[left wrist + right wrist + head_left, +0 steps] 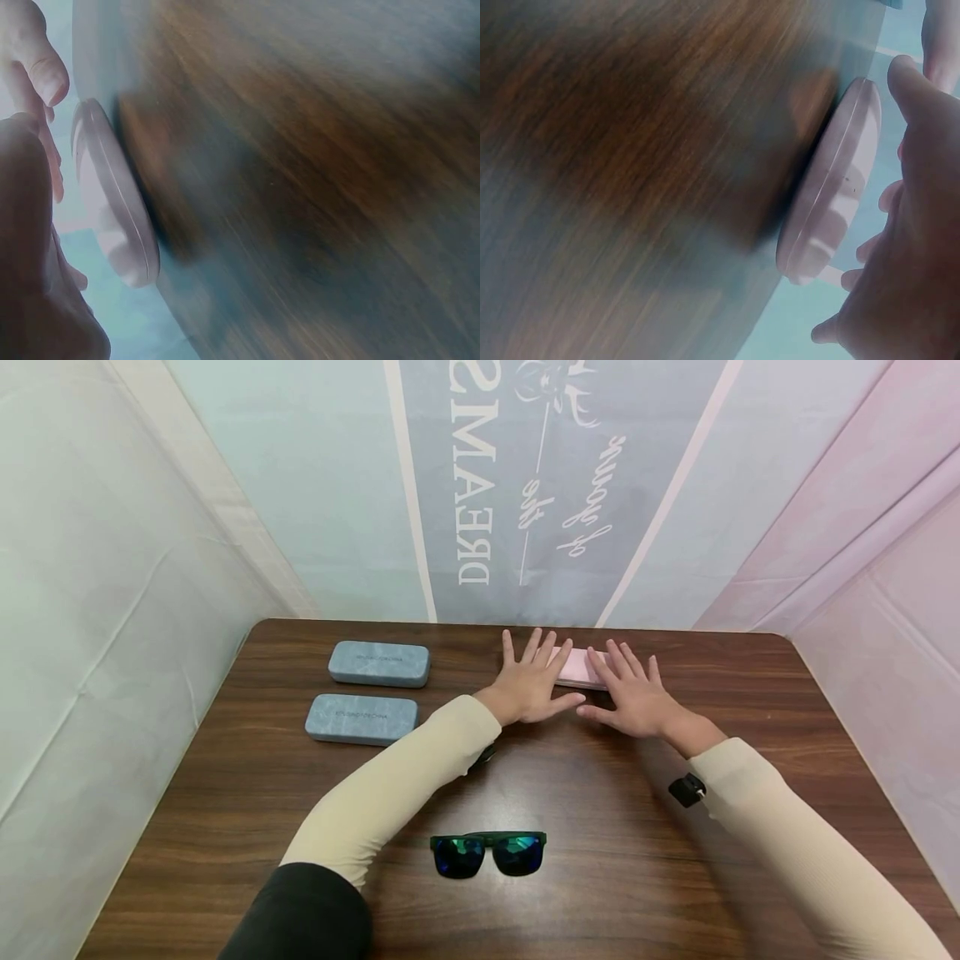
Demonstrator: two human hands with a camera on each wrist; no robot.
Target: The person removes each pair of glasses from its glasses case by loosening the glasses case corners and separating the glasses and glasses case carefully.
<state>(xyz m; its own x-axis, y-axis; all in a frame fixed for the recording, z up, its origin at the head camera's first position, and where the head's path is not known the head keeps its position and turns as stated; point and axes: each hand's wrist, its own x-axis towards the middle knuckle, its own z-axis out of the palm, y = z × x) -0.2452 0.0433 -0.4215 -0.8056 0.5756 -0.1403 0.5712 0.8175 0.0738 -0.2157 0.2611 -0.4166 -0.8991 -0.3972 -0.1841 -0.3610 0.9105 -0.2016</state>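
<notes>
A pale pink hard case (576,670), long with rounded ends, lies near the back edge of the table. It appears closed in the left wrist view, where a seam runs along the side of the case (112,195). Both hands are held over it with fingers spread. My left hand (525,687) overlaps its left end, and my right hand (636,700) its right end. The two thumbs point at each other in front of the case. Neither hand grips anything. In the right wrist view, the fingers (889,196) stretch out above the case.
Two blue-grey marbled cases (379,663) (362,718) lie at the left, one behind the other. Dark sunglasses (459,857) with blue-green lenses rest at the front middle of the brown wooden table (600,877). A printed curtain (330,510) hangs behind.
</notes>
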